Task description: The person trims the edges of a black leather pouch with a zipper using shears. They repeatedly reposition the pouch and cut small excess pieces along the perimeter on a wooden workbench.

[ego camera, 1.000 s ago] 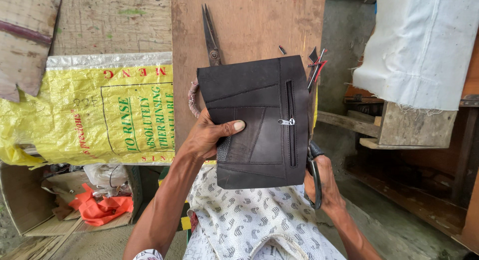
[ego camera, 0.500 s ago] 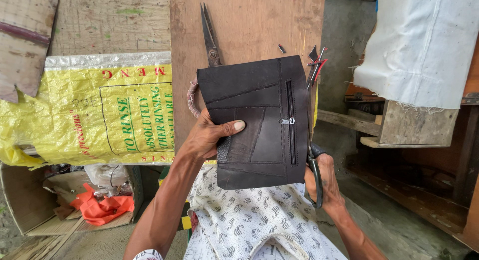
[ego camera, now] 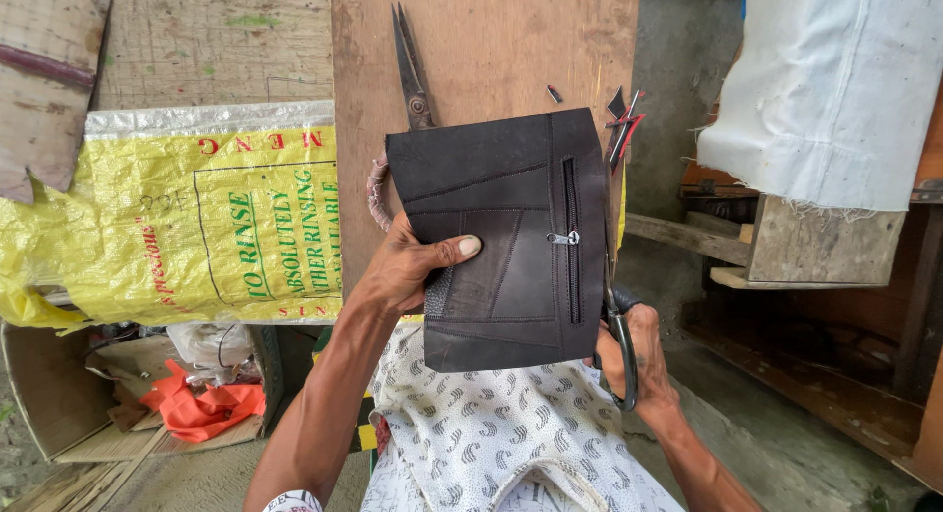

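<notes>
Your left hand (ego camera: 408,271) grasps one black zippered pouch (ego camera: 501,237); your right hand (ego camera: 634,360) grips one pair of scissors (ego camera: 621,350). A second pair (ego camera: 413,75) lies on the wooden surface (ego camera: 491,50).

Very little is changing. The right hand (ego camera: 638,360) is creeping slightly lower and nearer with the black-handled scissors (ego camera: 619,345), along the right edge of the flat black leather pouch piece (ego camera: 501,237). The left hand (ego camera: 408,271) is barely shifting the pouch piece left.
</notes>
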